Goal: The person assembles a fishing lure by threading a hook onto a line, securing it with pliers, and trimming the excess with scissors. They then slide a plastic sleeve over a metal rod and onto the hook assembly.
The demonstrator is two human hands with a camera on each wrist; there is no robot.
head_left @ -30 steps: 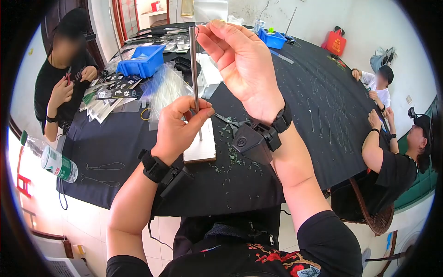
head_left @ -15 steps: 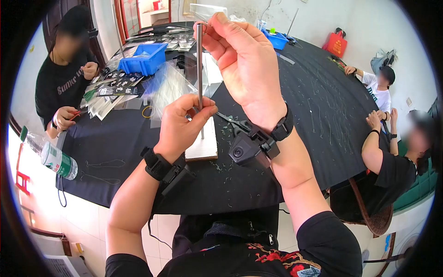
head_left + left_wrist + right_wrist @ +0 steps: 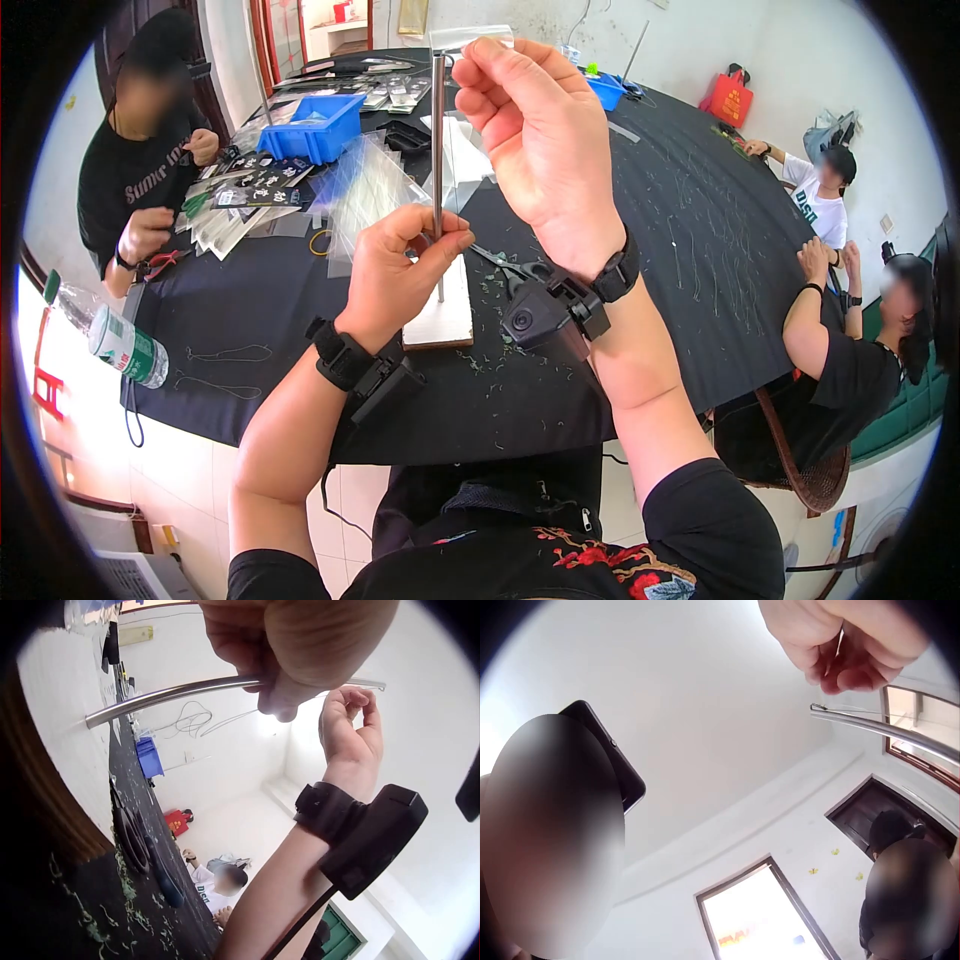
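A slim metal rod (image 3: 438,130) stands upright on a white block (image 3: 437,325). My left hand (image 3: 405,260) grips the rod at mid-height between thumb and fingers. A thin cord (image 3: 866,712) runs alongside the rod, with a small loop at the rod's tip in the right wrist view. My right hand (image 3: 555,140) is raised just right of that tip, its fingers curled and thumb close to the index finger. Nothing shows between them, and a small gap separates them from the rod. Scissors (image 3: 505,265) lie behind the block, partly hidden by the right wrist camera.
Green thread scraps (image 3: 127,900) litter the black cloth (image 3: 560,420) beside the block. Plastic sleeves (image 3: 370,200), printed cards (image 3: 265,185) and a blue bin (image 3: 315,130) lie at the back left. A bottle (image 3: 128,345) is at the left edge. Other people sit on both sides.
My right hand has drawn slightly right, away from the rod's tip, where its fingers were at a thin loop. My left hand keeps its grip. The person at left has put down red-handled pliers.
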